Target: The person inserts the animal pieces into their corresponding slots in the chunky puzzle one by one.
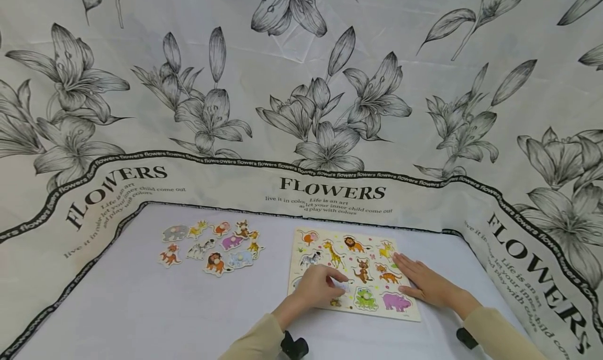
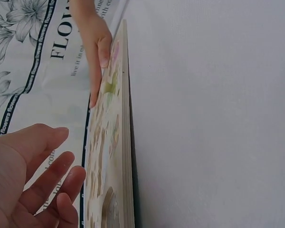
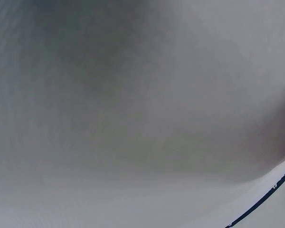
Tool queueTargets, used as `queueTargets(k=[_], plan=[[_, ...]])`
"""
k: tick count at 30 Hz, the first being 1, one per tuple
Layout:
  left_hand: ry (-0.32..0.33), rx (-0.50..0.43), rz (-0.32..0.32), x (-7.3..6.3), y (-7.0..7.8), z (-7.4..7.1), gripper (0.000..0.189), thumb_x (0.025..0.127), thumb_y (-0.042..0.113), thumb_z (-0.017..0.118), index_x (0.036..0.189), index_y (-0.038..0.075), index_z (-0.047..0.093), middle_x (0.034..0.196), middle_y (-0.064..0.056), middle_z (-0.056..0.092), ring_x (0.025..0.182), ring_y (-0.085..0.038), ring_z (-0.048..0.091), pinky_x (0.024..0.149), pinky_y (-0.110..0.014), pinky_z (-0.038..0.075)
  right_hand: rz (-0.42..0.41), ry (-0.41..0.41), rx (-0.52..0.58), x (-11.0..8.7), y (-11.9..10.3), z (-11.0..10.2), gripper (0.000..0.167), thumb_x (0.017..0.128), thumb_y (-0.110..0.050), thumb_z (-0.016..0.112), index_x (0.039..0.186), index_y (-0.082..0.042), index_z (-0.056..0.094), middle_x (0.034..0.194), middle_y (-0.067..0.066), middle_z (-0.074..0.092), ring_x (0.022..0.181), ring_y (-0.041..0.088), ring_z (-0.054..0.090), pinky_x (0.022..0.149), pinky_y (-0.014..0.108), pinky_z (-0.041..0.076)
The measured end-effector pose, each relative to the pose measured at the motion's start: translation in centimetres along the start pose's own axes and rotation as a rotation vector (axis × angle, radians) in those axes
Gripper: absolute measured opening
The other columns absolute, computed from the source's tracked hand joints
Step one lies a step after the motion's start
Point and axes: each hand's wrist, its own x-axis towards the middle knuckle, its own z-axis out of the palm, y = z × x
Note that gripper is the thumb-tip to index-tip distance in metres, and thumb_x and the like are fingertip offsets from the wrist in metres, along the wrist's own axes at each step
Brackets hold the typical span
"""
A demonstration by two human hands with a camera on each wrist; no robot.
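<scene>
A wooden animal puzzle board (image 1: 330, 234) lies flat on the table, printed with a lion, a giraffe, a zebra and other animals. On its lower row sits a green frog piece (image 1: 365, 298) with a round knob. My left hand (image 1: 320, 285) hovers over the board's lower left part, left of the frog, and hides some pictures there. The left wrist view has its fingers (image 2: 47, 183) loosely bent and apart, with nothing between them. My right hand (image 1: 426, 281) rests along the board's right edge, fingers straight. The right wrist view is mostly blurred pale cloth.
Left of the board lies a group of loose animal pieces, among them a grey elephant (image 1: 175, 233), a zebra (image 1: 200, 249), a lion (image 1: 215, 264) and a purple hippo (image 1: 232, 242). Behind the white table (image 1: 118, 302) hangs a flower-printed cloth (image 1: 226, 182).
</scene>
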Motion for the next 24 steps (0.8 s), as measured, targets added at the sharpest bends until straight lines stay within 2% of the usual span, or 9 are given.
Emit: queueTargets(k=[5, 11, 24], plan=[[0.026, -0.015, -0.011, -0.3, -0.9, -1.1, 0.017, 0.079, 0.007, 0.076, 0.096, 0.006, 0.076, 0.094, -0.005, 0.075, 0.061, 0.003, 0.052, 0.056, -0.014, 0.044, 0.003, 0.000, -0.002, 0.0, 0.1, 0.1, 0.077, 0.094, -0.050, 0.051, 0.150, -0.002, 0.027, 0.156, 0.022, 0.026, 0.132, -0.021, -0.012, 0.099, -0.001, -0.015], [0.054, -0.038, -0.036, -0.8, -1.9, -2.2, 0.019, 0.079, 0.006, 0.075, 0.098, 0.006, 0.075, 0.095, -0.007, 0.074, 0.068, 0.001, 0.054, 0.062, -0.015, 0.046, -0.004, 0.005, 0.007, 0.1, 0.0, 0.0, 0.077, 0.095, -0.049, 0.051, 0.150, -0.002, 0.027, 0.155, 0.023, 0.026, 0.131, -0.022, -0.012, 0.099, -0.001, -0.015], [0.096, -0.061, -0.098, -1.7, -3.6, -5.1, 0.022, 0.081, 0.009, 0.072, 0.103, 0.007, 0.073, 0.098, -0.007, 0.072, 0.070, -0.005, 0.056, 0.061, -0.018, 0.047, -0.027, 0.023, -0.004, 0.1, 0.0, 0.1, 0.075, 0.095, -0.048, 0.051, 0.150, -0.002, 0.028, 0.154, 0.024, 0.027, 0.132, -0.020, -0.012, 0.101, 0.000, -0.014]])
